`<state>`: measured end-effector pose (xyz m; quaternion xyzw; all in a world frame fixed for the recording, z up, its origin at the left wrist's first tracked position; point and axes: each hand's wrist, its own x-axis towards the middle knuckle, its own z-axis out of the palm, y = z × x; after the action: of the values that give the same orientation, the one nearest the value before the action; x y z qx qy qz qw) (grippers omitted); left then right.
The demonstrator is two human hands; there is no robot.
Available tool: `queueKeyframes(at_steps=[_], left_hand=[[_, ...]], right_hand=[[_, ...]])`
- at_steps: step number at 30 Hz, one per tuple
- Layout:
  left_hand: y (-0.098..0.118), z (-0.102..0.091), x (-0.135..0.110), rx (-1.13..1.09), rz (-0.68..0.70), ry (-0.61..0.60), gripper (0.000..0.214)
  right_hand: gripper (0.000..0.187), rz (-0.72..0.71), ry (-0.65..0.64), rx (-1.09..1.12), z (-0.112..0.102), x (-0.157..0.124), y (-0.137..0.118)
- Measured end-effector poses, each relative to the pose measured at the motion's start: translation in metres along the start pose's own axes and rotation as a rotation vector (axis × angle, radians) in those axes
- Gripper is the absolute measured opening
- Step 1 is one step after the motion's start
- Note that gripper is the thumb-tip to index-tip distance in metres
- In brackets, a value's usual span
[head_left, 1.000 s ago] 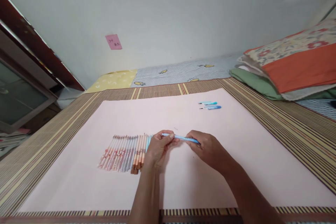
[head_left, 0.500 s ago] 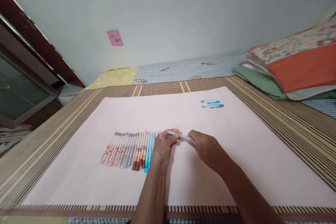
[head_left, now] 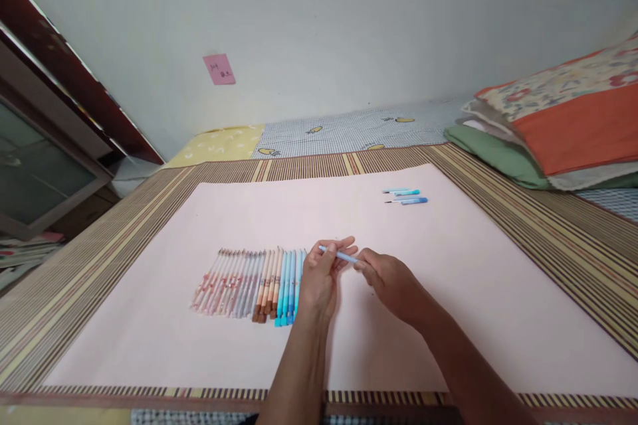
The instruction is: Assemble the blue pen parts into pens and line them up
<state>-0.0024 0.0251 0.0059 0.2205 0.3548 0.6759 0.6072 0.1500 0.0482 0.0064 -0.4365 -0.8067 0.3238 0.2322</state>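
Observation:
A light blue pen (head_left: 343,255) is held between my two hands above the pale pink sheet (head_left: 164,345). My left hand (head_left: 319,275) pinches its left end with the thumb, the other fingers partly stretched out behind. At the right end, my right hand (head_left: 386,275) closes its fingers round the pen and hides that tip. Left of my left hand lies a row of pens: pink patterned and greyish ones (head_left: 229,282), brown-ended ones (head_left: 266,285) and blue ones (head_left: 286,285). My left hand and wrist cover the row's right edge.
Several blue pen parts (head_left: 411,200), some with dark thin tips, lie at the sheet's far right. A striped mat (head_left: 498,212) is under the sheet. Folded bedding (head_left: 573,133) is stacked on the right. A pink note (head_left: 219,70) is stuck on the wall.
My left hand has shifted slightly right, uncovering more of the blue pens, and its fingers have spread more. My right hand still grips the pen's right end.

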Motion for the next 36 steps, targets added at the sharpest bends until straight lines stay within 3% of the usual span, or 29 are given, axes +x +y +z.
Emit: queueKeyframes(at_steps=[7,10,15,19,26,32,36], left_hand=[[0.008,0.005,-0.008,-0.045,-0.012,-0.195,0.030],[0.011,0.008,-0.009,-0.064,-0.010,-0.223,0.025],[0.006,0.007,-0.006,-0.115,-0.017,-0.149,0.020],[0.002,0.004,-0.005,-0.115,-0.026,-0.113,0.022],[0.002,0.006,-0.008,-0.049,-0.071,-0.163,0.025],[-0.001,0.012,-0.011,-0.078,-0.135,-0.190,0.022],[-0.013,0.013,-0.008,-0.096,-0.136,-0.076,0.018]], right_hand=[[0.035,0.039,-0.146,0.453,-0.005,-0.003,0.002],[0.034,0.031,-0.130,0.541,-0.004,-0.002,0.003],[0.015,0.038,0.025,0.465,-0.003,-0.001,-0.006],[0.007,0.049,0.144,0.247,-0.006,-0.002,-0.008],[0.029,-0.087,0.139,-0.083,-0.013,-0.004,-0.004],[0.035,-0.022,-0.023,0.241,-0.013,-0.005,-0.003],[0.033,0.057,-0.066,0.406,-0.007,-0.001,-0.001]])
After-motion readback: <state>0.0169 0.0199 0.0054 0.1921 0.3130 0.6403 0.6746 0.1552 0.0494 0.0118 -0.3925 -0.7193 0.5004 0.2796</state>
